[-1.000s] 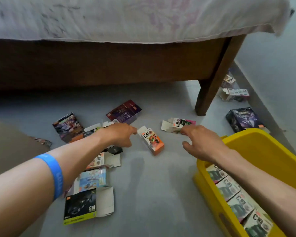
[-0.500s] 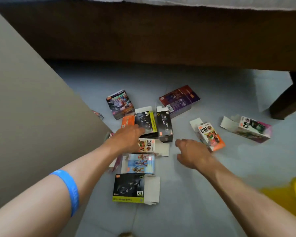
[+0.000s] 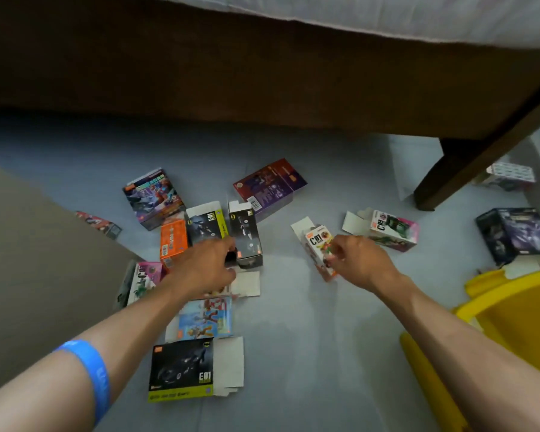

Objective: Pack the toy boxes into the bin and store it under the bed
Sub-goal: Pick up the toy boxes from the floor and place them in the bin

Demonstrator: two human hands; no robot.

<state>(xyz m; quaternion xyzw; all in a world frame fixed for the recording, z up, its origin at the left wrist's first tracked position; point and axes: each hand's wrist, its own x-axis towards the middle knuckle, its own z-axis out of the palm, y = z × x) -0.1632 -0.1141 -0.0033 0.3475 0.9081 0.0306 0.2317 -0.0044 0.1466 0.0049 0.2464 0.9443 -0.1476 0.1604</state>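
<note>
Several toy boxes lie scattered on the grey floor. My right hand [image 3: 362,263] curls its fingers round the right edge of the orange C01 box [image 3: 317,244], which lies flat with its flap open. My left hand [image 3: 206,266] reaches over the middle cluster, its fingertips and thumb pinching the near left corner of the tall black box [image 3: 246,235], beside the black-and-yellow E01 box [image 3: 205,226]. The yellow bin [image 3: 512,310] stands at the lower right, only partly in view, its contents hidden.
More boxes: a pink C03 box [image 3: 393,229], a dark purple box [image 3: 515,233] near the bin, a maroon box [image 3: 270,185], a big black E01 box [image 3: 181,367] near me. The brown bed frame and leg [image 3: 449,173] span the back. My trouser leg [image 3: 28,260] fills the left.
My right hand has moved right and closed on the orange C01 box. My left hand has slid right from the E01 box to the black box. The view shifted; the bin shows again.
</note>
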